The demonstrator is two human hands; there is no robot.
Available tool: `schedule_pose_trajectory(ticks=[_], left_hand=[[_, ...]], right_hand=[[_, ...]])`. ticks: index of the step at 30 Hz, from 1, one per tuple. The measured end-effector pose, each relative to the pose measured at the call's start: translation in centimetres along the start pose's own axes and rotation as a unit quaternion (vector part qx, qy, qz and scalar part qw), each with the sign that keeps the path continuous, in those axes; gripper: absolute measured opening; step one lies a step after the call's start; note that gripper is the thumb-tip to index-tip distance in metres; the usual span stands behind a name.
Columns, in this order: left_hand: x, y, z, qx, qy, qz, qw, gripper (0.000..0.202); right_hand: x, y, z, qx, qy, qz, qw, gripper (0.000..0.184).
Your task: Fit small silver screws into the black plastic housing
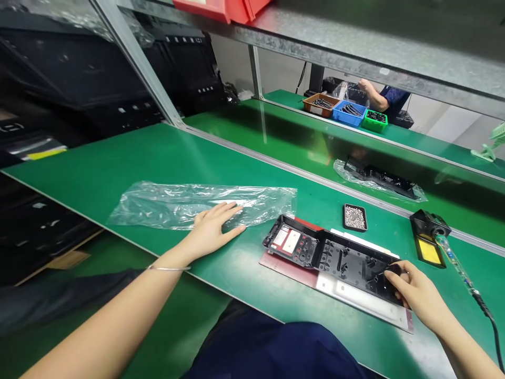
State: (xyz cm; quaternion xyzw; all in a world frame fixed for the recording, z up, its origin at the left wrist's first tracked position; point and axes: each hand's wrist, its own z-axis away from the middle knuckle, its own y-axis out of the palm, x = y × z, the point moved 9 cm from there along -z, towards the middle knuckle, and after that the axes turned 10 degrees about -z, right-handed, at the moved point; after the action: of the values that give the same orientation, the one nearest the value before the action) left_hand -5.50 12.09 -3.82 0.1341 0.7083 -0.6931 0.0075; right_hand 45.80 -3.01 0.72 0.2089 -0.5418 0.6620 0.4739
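Left hand (215,227) lies flat, palm down and fingers spread, on the near edge of a clear plastic bag (189,202) spread out on the green table (118,163); grip wide, nothing held. A thin bracelet sits on that wrist.

Right hand (414,292) rests at the right end of a long black plastic housing (335,258) — fingertips curled onto its end, grip narrow. Whether the fingers pinch a small dark part there or only press on the housing, I cannot tell.

The housing lies lengthwise on a flat fixture plate (355,300), red at its left end and silvery toward the right, on the table in front of the person. White labels show in the housing's left compartment.

Just behind the housing: a small black tray (355,217) of tiny pale screws. To the right: a black stand with a yellow pad (428,245), and a tool with a clear handle (453,258) resting in it, cable trailing off right.

Beyond the metal rail — a second black part in a plastic bag (381,179) on the far strip. Further back, brown (320,104), blue (349,112) and green (374,120) bins of dark parts, with another person's arm (374,95) beside them.
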Motion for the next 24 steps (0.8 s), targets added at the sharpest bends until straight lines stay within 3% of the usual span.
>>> schedule_pose_trajectory(ticks=[6, 11, 14, 16, 18, 21, 24], left_hand=[[0.6, -0.3, -1.3, -0.022, -0.02, -0.006, 1.0, 0.051], [1.0, -0.9, -3.0, -0.046, -0.036, -0.008, 0.998, 0.048], [-0.4, -2.5, -3.1, -0.086, -0.025, -0.01, 0.996, 0.049], [-2.5, -4.5, -2.1, -0.137, 0.001, -0.009, 0.991, 0.05], [-5.9, -6.8, -0.4, -0.194, 0.055, -0.005, 0.979, 0.048], [-13.1, -9.3, 2.5, -0.245, 0.188, -0.001, 0.951, 0.034], [-20.2, -9.7, 4.6, -0.24, 0.316, 0.005, 0.918, 0.028]], right_hand=[[-1.2, -1.4, -0.4, -0.033, 0.001, 0.076, 0.997, 0.075], [-1.1, -1.9, -0.5, -0.053, -0.019, 0.133, 0.99, 0.072], [-1.1, -1.7, -0.4, -0.071, -0.027, 0.134, 0.988, 0.07], [-1.1, -1.7, -0.2, -0.084, -0.029, 0.124, 0.988, 0.069], [-1.0, -1.7, 0.2, -0.104, -0.029, 0.109, 0.988, 0.069], [-0.6, -1.9, 0.5, -0.138, -0.025, 0.091, 0.986, 0.073], [0.1, -1.6, 0.3, -0.135, -0.022, 0.072, 0.988, 0.078]])
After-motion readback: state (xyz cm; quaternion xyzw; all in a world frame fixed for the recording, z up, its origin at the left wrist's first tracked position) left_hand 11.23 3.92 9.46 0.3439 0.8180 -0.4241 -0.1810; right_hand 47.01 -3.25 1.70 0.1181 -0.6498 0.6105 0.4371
